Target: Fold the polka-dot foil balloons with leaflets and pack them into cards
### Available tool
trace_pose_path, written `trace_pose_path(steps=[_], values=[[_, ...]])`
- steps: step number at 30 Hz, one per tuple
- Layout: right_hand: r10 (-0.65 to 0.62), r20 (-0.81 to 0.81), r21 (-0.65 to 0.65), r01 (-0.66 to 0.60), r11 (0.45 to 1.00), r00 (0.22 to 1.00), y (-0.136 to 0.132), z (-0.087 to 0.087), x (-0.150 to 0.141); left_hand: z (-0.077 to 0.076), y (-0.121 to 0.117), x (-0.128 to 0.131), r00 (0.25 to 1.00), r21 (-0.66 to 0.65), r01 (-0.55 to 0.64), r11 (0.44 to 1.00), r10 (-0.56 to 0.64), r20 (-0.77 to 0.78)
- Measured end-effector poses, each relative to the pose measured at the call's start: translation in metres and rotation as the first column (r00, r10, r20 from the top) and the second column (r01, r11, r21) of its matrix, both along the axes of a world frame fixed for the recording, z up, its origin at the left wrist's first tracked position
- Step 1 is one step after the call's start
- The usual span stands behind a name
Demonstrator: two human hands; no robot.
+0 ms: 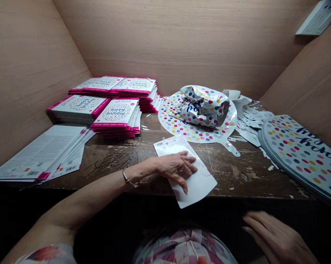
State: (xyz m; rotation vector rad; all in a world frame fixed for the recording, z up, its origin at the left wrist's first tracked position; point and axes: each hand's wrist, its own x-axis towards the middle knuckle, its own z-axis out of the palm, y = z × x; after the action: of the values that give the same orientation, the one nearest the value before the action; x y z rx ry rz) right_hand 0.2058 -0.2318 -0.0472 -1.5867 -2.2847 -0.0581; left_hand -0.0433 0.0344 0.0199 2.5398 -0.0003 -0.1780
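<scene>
My left hand [176, 168] lies flat with fingers spread on a white card sleeve [194, 183] at the front edge of the worn wooden table [237, 172]. A thin bracelet circles that wrist. My right hand [275, 240] hovers below the table edge at the lower right, fingers stretched out, holding nothing. Behind the card lies a round polka-dot foil balloon [182, 126] with a crumpled folded balloon [206, 106] resting on it.
Stacks of pink-edged "happy birthday" packs [116, 115] fill the back left. Flat white card sleeves [41, 154] are piled at the left. A stack of dotted balloons [300, 152] sits at the right, with paper scraps [250, 119] behind. Wooden walls enclose three sides.
</scene>
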Motion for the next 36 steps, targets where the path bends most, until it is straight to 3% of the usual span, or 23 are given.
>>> trace_pose_path(steps=[3, 5, 10, 12, 16, 20, 24, 26, 31, 36], values=[[0.134, 0.076, 0.053, -0.138, 0.989, 0.988, 0.065, 0.028, -0.028, -0.002, -0.025, -0.009, 0.993, 0.175, -0.069, 0.982, 0.051, 0.105], [0.224, 0.1, 0.037, -0.229, 0.973, 0.969, 0.095, 0.031, -0.044, -0.012, -0.048, -0.02, 0.972, 0.305, -0.165, 0.938, 0.103, 0.21], [0.297, 0.034, 0.087, -0.299, 0.95, 0.954, 0.108, 0.009, -0.061, -0.046, -0.101, -0.05, 0.837, 0.446, -0.497, 0.745, 0.274, 0.474], [0.292, -0.015, 0.121, -0.288, 0.95, 0.956, 0.106, 0.007, -0.061, -0.052, -0.111, -0.056, 0.783, 0.417, -0.564, 0.712, 0.301, 0.544], [0.196, -0.142, 0.09, -0.184, 0.979, 0.97, 0.11, 0.017, -0.067, -0.048, -0.11, -0.054, 0.704, 0.292, -0.653, 0.699, 0.418, 0.575], [-0.032, -0.081, -0.005, 0.031, 0.999, 0.996, 0.124, 0.027, -0.08, -0.04, -0.104, -0.044, 0.615, 0.318, -0.78, 0.539, 0.567, 0.548], [-0.21, 0.057, -0.039, 0.212, 0.976, 0.976, 0.142, 0.027, -0.089, -0.042, -0.098, -0.037, 0.57, 0.411, -0.818, 0.403, 0.661, 0.488], [-0.214, 0.064, 0.004, 0.214, 0.977, 0.975, 0.147, 0.024, -0.091, -0.048, -0.096, -0.037, 0.599, 0.427, -0.8, 0.422, 0.602, 0.528], [-0.022, -0.067, 0.139, 0.031, 0.99, 0.998, 0.131, 0.012, -0.093, -0.058, -0.105, -0.049, 0.757, 0.456, -0.638, 0.621, 0.394, 0.522], [0.218, -0.075, 0.279, -0.19, 0.941, 0.973, 0.092, -0.003, -0.098, -0.058, -0.126, -0.064, 0.821, 0.523, -0.522, 0.673, 0.229, 0.524]])
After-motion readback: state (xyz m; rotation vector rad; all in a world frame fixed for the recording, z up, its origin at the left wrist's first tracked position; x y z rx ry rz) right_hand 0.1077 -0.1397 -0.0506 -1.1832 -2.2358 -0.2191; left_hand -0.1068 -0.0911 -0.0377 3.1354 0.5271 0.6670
